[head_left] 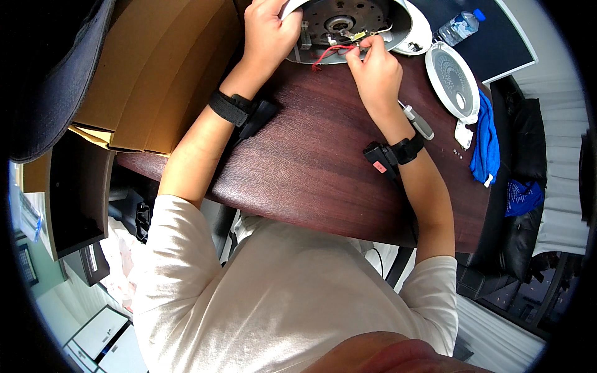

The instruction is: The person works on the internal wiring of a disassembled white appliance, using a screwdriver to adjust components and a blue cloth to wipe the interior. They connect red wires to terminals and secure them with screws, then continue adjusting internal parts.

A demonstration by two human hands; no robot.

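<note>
Appliance (364, 15) in left hand (268, 32), right hand (377, 69) pinching red wires (333, 49)

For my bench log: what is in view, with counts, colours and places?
Table: one, reddish-brown, centre
Opened appliance housing: one, white, metallic inside, top centre
Wires: uncounted, red, at the housing's opening
Vented round cover: one, white and grey, table's right
Screwdriver: one, grey handle, left of cover
Small piece: one, white, below cover
Bottle: one, clear, blue cap, top right
Framed panel: one, black, upper right
Sofa: one, black, right
Cloths: two, blue, table's right edge and sofa
Cardboard box: one, brown, left
Cabinet: one, white, lower left
Wrist straps: two, black, one per wrist
Shirt: one, off-white, lower centre
Left hand: one, bare, on housing rim
Right hand: one, bare, fingertips at wires
</note>
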